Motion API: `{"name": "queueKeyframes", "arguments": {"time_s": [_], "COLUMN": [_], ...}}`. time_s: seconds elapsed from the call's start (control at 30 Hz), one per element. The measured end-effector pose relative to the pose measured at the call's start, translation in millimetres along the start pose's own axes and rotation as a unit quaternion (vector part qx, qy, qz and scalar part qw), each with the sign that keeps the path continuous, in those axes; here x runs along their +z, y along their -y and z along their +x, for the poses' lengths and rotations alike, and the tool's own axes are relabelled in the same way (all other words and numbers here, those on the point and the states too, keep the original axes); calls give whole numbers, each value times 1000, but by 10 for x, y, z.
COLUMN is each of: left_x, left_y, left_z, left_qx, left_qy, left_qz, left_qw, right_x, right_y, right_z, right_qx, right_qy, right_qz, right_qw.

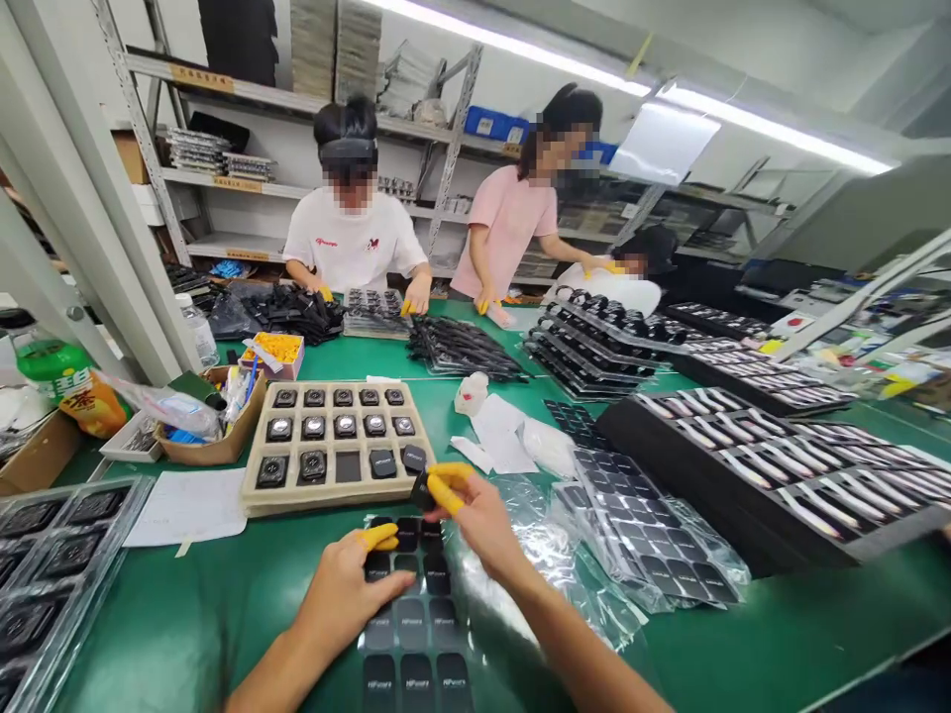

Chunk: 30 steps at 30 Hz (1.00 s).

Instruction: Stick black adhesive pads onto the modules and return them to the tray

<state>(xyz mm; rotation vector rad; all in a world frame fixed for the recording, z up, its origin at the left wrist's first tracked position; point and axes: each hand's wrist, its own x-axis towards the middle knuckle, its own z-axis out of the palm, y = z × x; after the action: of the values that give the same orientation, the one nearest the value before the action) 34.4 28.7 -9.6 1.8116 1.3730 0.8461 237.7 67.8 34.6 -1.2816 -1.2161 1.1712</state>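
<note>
My right hand [462, 500], with yellow finger cots, pinches a small black square piece [422, 491] just off the front right corner of the beige tray [297, 503]. Whether that piece is a film or a watch body, I cannot tell. Watch bodies [313, 465] sit in the tray's compartments. Two in the front row show printed black squares [383, 462] on top; one compartment [348, 466] between shows only a dark bottom. My left hand [353, 574], thumb and forefinger apart, rests on a clear sheet of printed black square stickers [411, 624].
More sticker sheets [639, 515] lie in plastic at right, beside a black foam tray [713, 485] of white-edged strips. Clear trays of watches [59, 555] stand at left, near a cardboard box [215, 446] and a green bottle [55, 366]. Co-workers [357, 233] work across the table.
</note>
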Motion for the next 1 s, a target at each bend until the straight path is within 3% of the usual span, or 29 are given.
{"name": "queueKeyframes", "arguments": {"time_s": [0.07, 0.13, 0.2, 0.33, 0.4, 0.5, 0.57, 0.63, 0.7, 0.8, 0.9, 1.0], "left_x": [6, 19, 32, 32, 13, -27, -53, -70, -78, -71, -61, -64], "left_y": [-14, -5, 23, 49, 37, 8, -13, -30, -36, -26, -21, -30], "left_z": [-21, -25, -22, -39, -51, -62, -68, -73, -68, -38, -9, 0], "left_qx": [63, 55, 42, 34, 34, 31, 26, 24, 23, 16, 6, -21], "left_qy": [9, 22, 33, 37, 36, 43, 49, 52, 49, 40, 38, 41], "left_qz": [30, 30, 27, 19, 16, 17, 20, 26, 31, 34, 33, 40], "left_qw": [998, 998, 998, 999, 999, 998, 998, 998, 998, 998, 999, 998], "right_x": [13, 150, 390, 790, 821, 749, 747, 851, 1051, 1359, 1504, 1536], "right_y": [190, 264, 242, 321, 604, 1270, 1637, 1748, 1557, 973, 570, 501], "right_z": [221, 477, 670, 804, 872, 1004, 1000, 854, 637, 441, 481, 600], "right_qx": [-6, -14, -64, -125, -185, -285, -301, -271, -201, -141, -110, -84], "right_qy": [0, 17, 48, 87, 43, -31, -18, 41, 118, 124, 115, 126], "right_qz": [-16, -39, -126, -240, -302, -351, -364, -425, -505, -542, -536, -483], "right_qw": [1000, 999, 989, 959, 934, 891, 881, 862, 832, 819, 829, 862]}}
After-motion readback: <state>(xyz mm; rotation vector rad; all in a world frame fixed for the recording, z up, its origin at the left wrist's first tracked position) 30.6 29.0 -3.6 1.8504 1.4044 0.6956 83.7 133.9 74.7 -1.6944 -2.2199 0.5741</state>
